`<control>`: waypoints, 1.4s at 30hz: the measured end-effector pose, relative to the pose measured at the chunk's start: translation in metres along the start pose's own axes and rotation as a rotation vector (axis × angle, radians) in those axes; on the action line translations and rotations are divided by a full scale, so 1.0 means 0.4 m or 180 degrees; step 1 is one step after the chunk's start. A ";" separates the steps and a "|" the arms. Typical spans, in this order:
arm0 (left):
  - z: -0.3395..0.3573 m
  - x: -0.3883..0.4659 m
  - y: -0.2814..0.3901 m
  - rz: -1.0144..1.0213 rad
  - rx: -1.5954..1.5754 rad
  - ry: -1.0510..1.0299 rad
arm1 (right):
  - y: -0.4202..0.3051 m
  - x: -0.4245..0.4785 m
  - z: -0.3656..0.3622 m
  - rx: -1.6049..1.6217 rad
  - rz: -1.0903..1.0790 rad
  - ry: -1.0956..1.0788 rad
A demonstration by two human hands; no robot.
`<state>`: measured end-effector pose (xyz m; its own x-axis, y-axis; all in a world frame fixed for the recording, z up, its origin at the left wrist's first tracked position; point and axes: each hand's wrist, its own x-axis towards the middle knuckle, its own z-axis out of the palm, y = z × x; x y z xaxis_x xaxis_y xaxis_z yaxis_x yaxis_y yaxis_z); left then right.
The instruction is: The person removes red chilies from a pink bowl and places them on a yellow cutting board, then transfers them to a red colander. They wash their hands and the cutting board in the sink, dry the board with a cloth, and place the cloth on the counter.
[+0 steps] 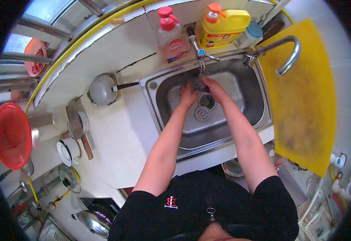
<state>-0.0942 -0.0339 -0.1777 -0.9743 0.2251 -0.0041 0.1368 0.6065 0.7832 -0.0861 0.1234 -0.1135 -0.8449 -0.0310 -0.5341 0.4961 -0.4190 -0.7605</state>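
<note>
Both my hands reach into a stainless steel sink [190, 141]. My left hand [188, 95] and my right hand [215, 89] are on either side of a dark, blurred thing [198, 85], which I cannot identify. It lies just below the spout of a wall tap [201, 57]. Whether my fingers grip it is hard to tell, as they are blurred. Near my wrists are the round drain [207, 101] and a metal strainer or plug [202, 114] on the sink floor.
Behind the sink stand a pink pump bottle [174, 45] and a yellow detergent bottle [223, 30]. A curved spout [293, 54] rises at the right, beside a yellow board [305, 105]. On the left counter are a small saucepan [102, 89], a cleaver [74, 120] and an enamel mug [65, 153].
</note>
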 end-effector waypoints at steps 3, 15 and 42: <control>-0.015 0.047 0.027 -0.0299 -0.0298 -0.0693 | -0.024 -0.016 -0.021 -0.0377 -0.0047 -0.0077; -0.022 0.044 -0.081 -0.1372 -0.1625 0.0402 | 0.151 0.115 -0.336 -0.2670 -0.0692 0.0711; 0.066 0.005 0.169 -0.1380 -0.1393 0.0274 | 0.243 0.172 -0.073 0.1203 -0.0094 0.1345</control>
<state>-0.0822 0.0276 -0.1412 -0.9383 -0.0451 -0.3430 -0.3427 0.2561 0.9039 -0.0900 0.1072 -0.2348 -0.6652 0.3188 -0.6752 0.3017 -0.7124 -0.6336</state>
